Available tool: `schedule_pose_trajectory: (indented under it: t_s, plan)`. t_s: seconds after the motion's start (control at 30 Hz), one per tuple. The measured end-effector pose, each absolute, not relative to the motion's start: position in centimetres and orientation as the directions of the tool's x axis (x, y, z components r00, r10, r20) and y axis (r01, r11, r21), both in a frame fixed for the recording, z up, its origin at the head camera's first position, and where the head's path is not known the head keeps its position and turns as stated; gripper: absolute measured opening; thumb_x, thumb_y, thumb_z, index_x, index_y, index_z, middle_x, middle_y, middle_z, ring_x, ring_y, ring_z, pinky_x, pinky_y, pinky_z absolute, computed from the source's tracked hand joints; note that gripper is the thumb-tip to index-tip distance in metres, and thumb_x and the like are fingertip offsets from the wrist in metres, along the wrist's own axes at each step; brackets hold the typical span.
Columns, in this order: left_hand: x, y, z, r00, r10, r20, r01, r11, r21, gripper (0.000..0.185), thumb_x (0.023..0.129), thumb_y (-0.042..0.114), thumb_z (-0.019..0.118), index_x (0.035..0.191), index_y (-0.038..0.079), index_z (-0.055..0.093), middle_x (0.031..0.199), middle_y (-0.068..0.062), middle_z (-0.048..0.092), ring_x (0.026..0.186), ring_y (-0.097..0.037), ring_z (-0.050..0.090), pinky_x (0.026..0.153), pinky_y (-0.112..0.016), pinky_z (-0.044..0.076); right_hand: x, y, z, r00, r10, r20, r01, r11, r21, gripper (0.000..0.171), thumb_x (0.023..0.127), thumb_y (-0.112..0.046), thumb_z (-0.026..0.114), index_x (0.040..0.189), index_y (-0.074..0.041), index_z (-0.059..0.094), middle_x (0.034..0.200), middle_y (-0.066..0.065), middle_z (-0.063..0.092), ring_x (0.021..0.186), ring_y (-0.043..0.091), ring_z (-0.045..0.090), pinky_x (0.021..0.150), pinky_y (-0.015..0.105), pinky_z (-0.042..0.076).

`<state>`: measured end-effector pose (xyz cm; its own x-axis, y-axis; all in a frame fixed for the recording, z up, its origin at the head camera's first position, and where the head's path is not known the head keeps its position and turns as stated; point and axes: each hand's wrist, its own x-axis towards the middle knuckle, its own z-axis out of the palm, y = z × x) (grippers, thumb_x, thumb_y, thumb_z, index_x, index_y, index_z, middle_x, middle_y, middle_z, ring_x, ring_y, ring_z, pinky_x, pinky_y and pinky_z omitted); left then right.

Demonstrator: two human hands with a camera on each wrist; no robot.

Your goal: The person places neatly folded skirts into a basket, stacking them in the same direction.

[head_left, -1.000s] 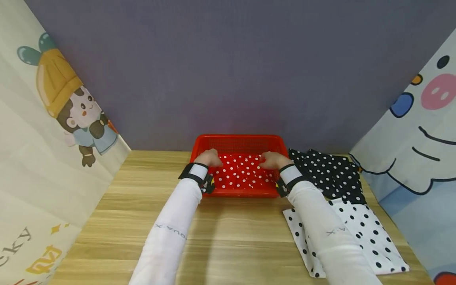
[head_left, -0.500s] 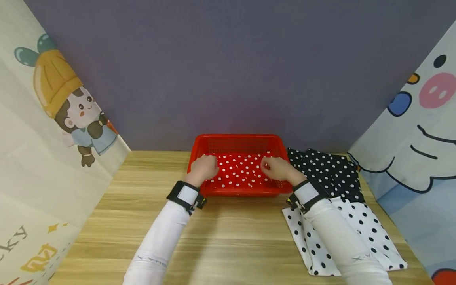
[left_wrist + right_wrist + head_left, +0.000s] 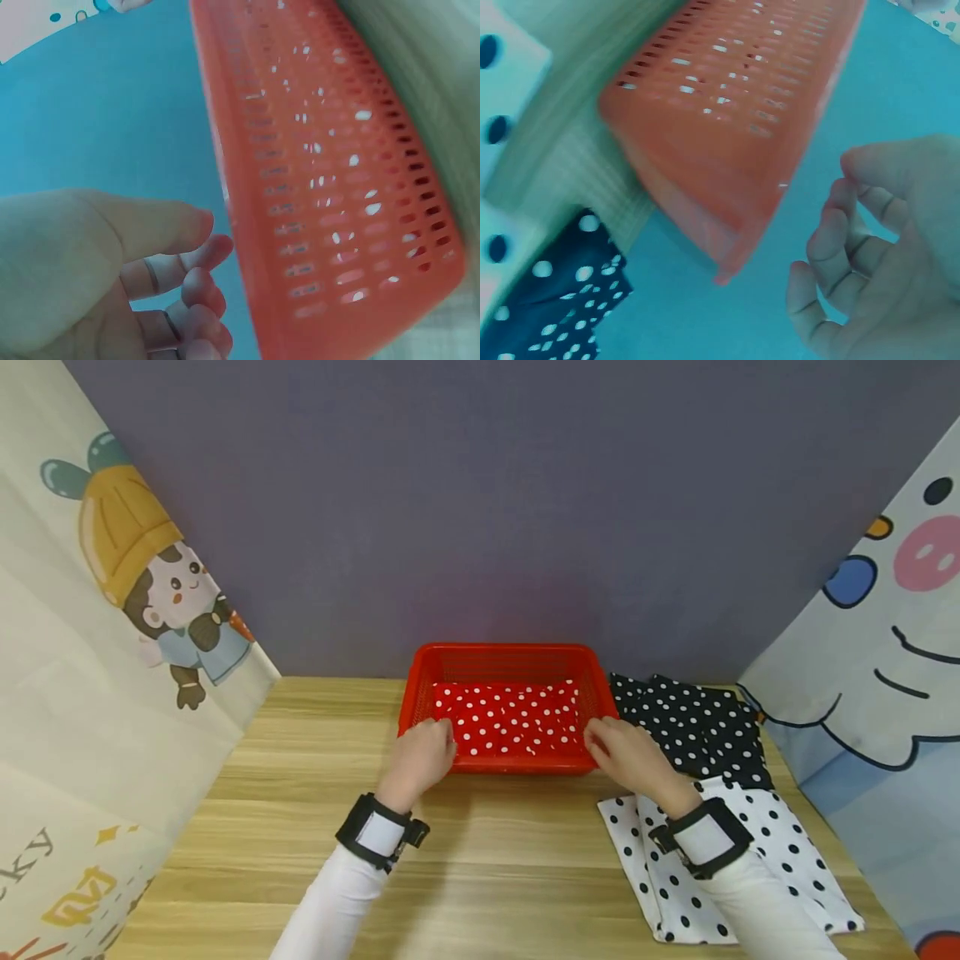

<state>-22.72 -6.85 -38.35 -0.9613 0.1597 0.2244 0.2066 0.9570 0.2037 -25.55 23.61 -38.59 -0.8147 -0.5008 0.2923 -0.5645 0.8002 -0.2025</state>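
Note:
A red mesh basket stands at the back middle of the wooden table. A folded red cloth with white dots lies flat inside it. My left hand hovers at the basket's front left corner, fingers loosely curled and holding nothing. My right hand is at the front right corner, also loosely curled and holding nothing. In the left wrist view the left hand sits just short of the basket wall. In the right wrist view the right hand is apart from the basket.
A black cloth with white dots lies right of the basket. A white cloth with black dots lies in front of it, under my right forearm. Cartoon-printed panels stand on the left and right, with a grey wall behind.
Both hands have let go of the red dotted cloth and drawn back out of the basket toward me. The cloth now lies flat inside.

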Motion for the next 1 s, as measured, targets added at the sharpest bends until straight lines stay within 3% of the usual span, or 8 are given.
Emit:
schedule_pose_trajectory:
  t_s: [0.4, 0.67, 0.83, 1.0]
  plan:
    - [-19.6, -6.1, -41.6, -0.85, 0.224, 0.476, 0.333, 0.93, 0.156, 0.023, 0.073, 0.01, 0.071, 0.077, 0.009, 0.049, 0.061, -0.001, 0.048, 0.05, -0.018, 0.052, 0.039, -0.024, 0.034, -21.8, 28.4, -40.8, -0.825, -0.448, 0.345, -0.532, 0.822, -0.204, 0.015, 0.077, -0.002, 0.068, 0.08, -0.012, 0.057, 0.068, -0.004, 0.048, 0.058, 0.007, 0.041, 0.048, 0.018, 0.036]
    - [-17.9, -5.1, -43.9, -0.807, 0.303, 0.506, 0.421, 0.897, 0.136, 0.022, 0.07, 0.01, 0.072, 0.076, 0.013, 0.051, 0.067, 0.002, 0.049, 0.059, -0.015, 0.05, 0.044, -0.022, 0.037, -19.4, 32.4, -42.8, -0.912, -0.331, 0.242, -0.388, 0.888, -0.247, 0.015, 0.079, -0.003, 0.067, 0.082, -0.014, 0.057, 0.07, -0.005, 0.05, 0.061, 0.007, 0.042, 0.048, 0.02, 0.035]
    - [-17.2, -4.4, -44.6, -0.792, 0.367, 0.488, 0.474, 0.873, 0.112, 0.018, 0.071, 0.012, 0.072, 0.079, 0.012, 0.056, 0.075, 0.001, 0.05, 0.068, -0.015, 0.049, 0.056, -0.024, 0.043, -18.0, 34.5, -44.1, -0.955, -0.244, 0.166, -0.281, 0.924, -0.261, 0.013, 0.081, -0.004, 0.063, 0.079, -0.014, 0.055, 0.069, -0.003, 0.047, 0.061, 0.009, 0.043, 0.049, 0.021, 0.035]
    - [-16.6, -3.8, -45.3, -0.812, 0.392, 0.433, 0.476, 0.874, 0.101, 0.022, 0.072, 0.018, 0.074, 0.087, 0.013, 0.059, 0.084, 0.001, 0.054, 0.078, -0.018, 0.052, 0.064, -0.029, 0.044, -16.6, 36.5, -45.4, -0.954, -0.21, 0.216, -0.26, 0.935, -0.24, 0.014, 0.076, -0.003, 0.066, 0.083, -0.012, 0.058, 0.074, 0.002, 0.049, 0.063, 0.012, 0.046, 0.051, 0.025, 0.037]
